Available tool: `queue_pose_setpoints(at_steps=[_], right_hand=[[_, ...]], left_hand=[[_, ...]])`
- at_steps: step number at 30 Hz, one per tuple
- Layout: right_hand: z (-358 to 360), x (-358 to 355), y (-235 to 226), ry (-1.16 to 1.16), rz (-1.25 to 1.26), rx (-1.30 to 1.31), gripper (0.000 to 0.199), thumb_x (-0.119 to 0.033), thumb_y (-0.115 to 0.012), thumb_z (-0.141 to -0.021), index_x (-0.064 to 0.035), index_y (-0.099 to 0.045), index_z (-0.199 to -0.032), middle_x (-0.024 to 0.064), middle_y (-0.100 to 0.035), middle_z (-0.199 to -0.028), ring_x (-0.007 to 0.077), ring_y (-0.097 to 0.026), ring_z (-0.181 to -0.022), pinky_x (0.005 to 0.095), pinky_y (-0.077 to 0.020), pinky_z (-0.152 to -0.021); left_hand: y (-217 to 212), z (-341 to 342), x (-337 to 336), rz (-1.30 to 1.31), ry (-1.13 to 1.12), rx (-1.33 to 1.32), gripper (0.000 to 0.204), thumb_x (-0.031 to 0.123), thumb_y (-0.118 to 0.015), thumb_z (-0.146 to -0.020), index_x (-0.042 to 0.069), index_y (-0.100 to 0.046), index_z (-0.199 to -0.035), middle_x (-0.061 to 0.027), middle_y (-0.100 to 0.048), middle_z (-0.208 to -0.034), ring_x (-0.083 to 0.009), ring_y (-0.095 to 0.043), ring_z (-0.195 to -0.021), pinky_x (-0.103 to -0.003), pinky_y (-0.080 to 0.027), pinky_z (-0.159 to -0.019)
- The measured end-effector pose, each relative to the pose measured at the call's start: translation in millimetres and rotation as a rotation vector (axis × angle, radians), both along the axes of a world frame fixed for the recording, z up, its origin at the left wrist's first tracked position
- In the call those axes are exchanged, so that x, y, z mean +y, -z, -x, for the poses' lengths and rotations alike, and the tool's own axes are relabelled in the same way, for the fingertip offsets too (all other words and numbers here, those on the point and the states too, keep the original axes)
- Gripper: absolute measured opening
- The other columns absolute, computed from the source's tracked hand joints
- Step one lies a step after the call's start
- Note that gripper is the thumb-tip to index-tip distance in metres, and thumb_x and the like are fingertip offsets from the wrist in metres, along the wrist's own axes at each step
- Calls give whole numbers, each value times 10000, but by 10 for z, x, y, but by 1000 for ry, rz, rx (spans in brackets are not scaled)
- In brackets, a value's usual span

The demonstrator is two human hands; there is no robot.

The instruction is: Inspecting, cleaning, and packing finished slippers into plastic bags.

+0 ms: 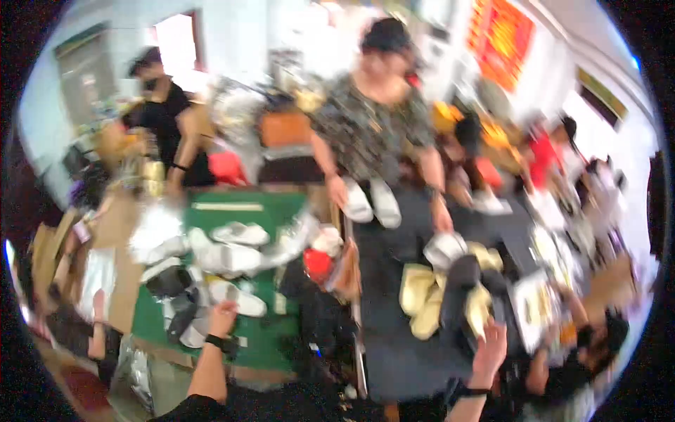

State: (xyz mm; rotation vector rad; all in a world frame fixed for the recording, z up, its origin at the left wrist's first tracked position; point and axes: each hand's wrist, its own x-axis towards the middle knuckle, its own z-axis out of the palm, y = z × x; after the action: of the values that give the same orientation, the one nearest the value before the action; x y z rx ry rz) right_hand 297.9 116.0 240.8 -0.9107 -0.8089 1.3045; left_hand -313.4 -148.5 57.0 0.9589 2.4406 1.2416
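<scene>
The picture is motion-blurred. My left hand [222,318], with a dark band at the wrist, reaches over the green table [271,211] and touches a white shoe [239,297] among several white and dark shoes. Whether the fingers close on it I cannot tell. My right hand [490,346], also with a dark wristband, is raised with fingers spread over the dark table [394,344], just below a heap of yellow and black shoes [450,292]; it holds nothing.
A person in a patterned shirt [373,123] stands across the tables holding two white shoes [371,202]. Another person in black [163,112] stands at the far left. More people sit at the right. Cardboard boxes [49,253] are at the left.
</scene>
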Motion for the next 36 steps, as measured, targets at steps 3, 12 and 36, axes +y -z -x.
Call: queue_pose_setpoints(at_steps=[3,12,36], right_hand=[[219,554,361,-106,218,171,390,-366,-395,-950,-115,-450,-1244,72,-392,-1318,214,-408,-1143,317,-387,-863],[773,1739,883,-70,6,326,479,-146,-548,-887,-125,-386,-1338,132,-244,-1389,233,-329,-1198,309,-452,-825],[482,1619,780,-124,-155,700,375,-209,-520,-916,8,-499,-1221,45,-583,-841,167,-545,-785,241,-503,-765]], left_hand=[[-423,-323,95,-72,42,-25,140,106,-598,-795,33,-663,-895,-123,-667,-805,-194,-639,-729,-301,-493,-672],[-787,-1326,-278,24,94,-70,161,123,-614,-817,22,-648,-937,-117,-666,-835,-220,-641,-760,-328,-497,-684],[-652,-1751,-619,47,92,-61,170,129,-628,-796,41,-654,-939,-137,-663,-827,-265,-649,-778,-347,-507,-704]])
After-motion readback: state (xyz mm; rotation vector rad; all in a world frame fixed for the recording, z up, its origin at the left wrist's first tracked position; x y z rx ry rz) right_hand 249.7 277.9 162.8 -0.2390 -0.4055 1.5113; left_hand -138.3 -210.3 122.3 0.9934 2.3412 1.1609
